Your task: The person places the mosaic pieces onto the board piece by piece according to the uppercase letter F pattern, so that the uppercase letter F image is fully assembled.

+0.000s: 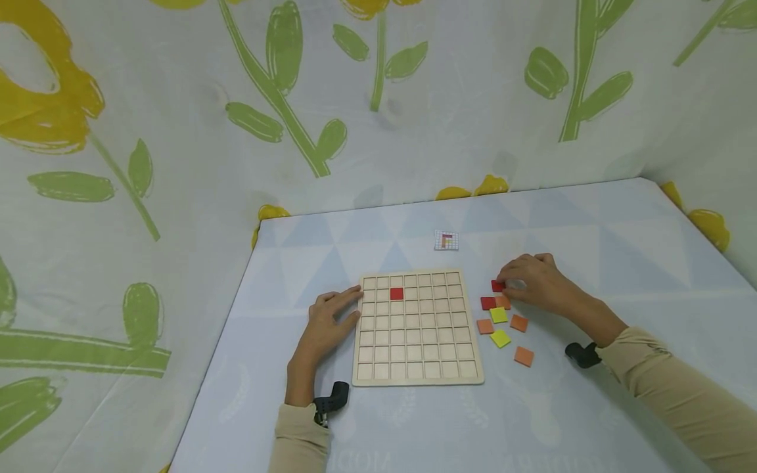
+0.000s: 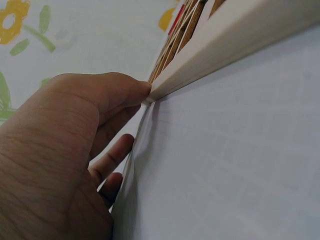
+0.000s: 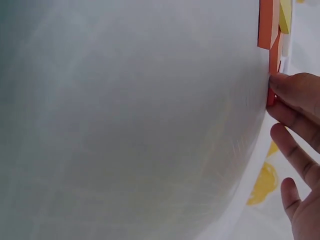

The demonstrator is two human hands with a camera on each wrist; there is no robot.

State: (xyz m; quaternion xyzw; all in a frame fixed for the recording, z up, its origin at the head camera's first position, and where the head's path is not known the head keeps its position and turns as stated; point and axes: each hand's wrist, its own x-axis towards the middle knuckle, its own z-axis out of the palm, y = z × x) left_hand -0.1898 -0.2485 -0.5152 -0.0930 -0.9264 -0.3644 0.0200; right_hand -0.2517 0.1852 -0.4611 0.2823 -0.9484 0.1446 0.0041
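A square wooden grid board (image 1: 418, 328) lies on the table, with one red tile (image 1: 397, 293) in a cell of its upper part. My left hand (image 1: 324, 323) rests at the board's left edge, fingers fairly straight; in the left wrist view a fingertip touches the board's side (image 2: 200, 62). To the right of the board, my right hand (image 1: 541, 282) pinches a loose red tile (image 1: 497, 286) between thumb and finger, at table level. The right wrist view shows that red tile (image 3: 270, 97) partly covered by the fingertips.
Loose tiles lie right of the board: another red tile (image 1: 487, 303), yellow tiles (image 1: 500, 338) and several orange tiles (image 1: 523, 356), some overlapping. A small pattern card (image 1: 446, 240) lies beyond the board. A flowered curtain (image 1: 414, 144) hangs behind the table.
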